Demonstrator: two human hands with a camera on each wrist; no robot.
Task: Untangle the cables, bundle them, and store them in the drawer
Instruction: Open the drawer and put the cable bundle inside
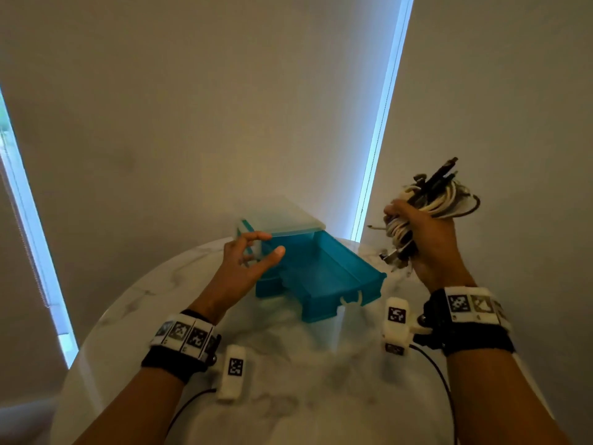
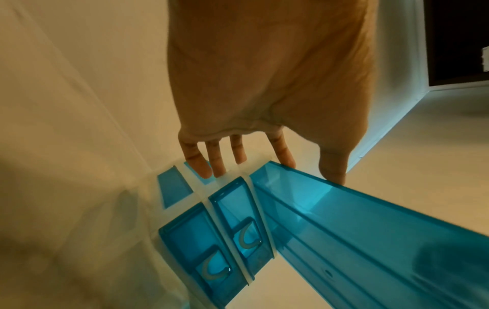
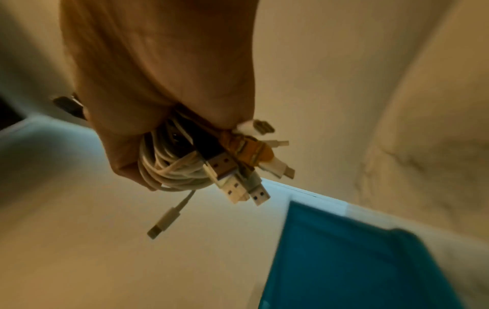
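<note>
My right hand (image 1: 426,242) grips a coiled bundle of white and black cables (image 1: 433,200), held up above the table to the right of the drawer unit; several USB plugs (image 3: 238,184) stick out of the bundle (image 3: 169,167). A teal drawer (image 1: 330,277) is pulled far out of a small frosted drawer unit (image 1: 285,220) and looks empty. My left hand (image 1: 253,255) hovers with spread, relaxed fingers at the unit's front left corner. In the left wrist view the fingertips (image 2: 203,169) lie over the unit's frame (image 2: 201,192), above two shut small drawers (image 2: 238,225).
A round white marble table (image 1: 288,380) carries the unit; its edge curves round at left and right. Pale blinds hang behind, with bright window gaps at left and right. Wrist camera cables (image 1: 439,377) trail over the table near me.
</note>
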